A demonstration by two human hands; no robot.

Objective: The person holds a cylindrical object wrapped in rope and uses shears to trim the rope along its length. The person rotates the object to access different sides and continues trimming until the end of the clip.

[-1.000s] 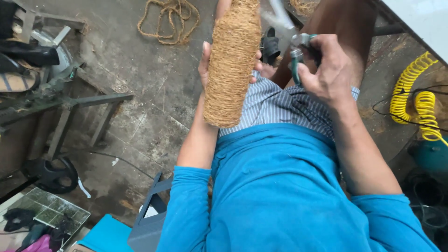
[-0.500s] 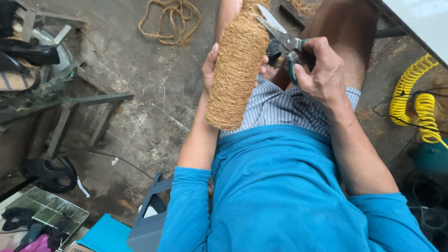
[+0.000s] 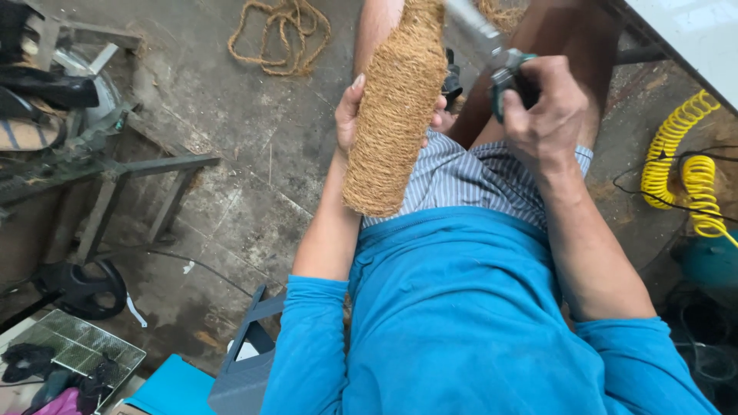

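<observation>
Head view: left hand (image 3: 355, 115) grasps rough fibrous coir cylinder (image 3: 396, 107).

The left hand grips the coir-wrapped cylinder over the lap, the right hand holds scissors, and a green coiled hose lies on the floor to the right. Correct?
Not quite. The coiled hose is yellow, not green, as the head view shows. The rest stands: the left hand grips the coir-wrapped cylinder over the lap, and the right hand holds scissors.

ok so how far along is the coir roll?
Done: the coir-wrapped roll looks fully covered in wound fibre along its visible length. In hand: the left hand steadies it from behind, while the right hand grips a metal tool beside its upper end. Left: can't tell; the top end is out of frame. A loose rope coil lies on the floor.
</observation>
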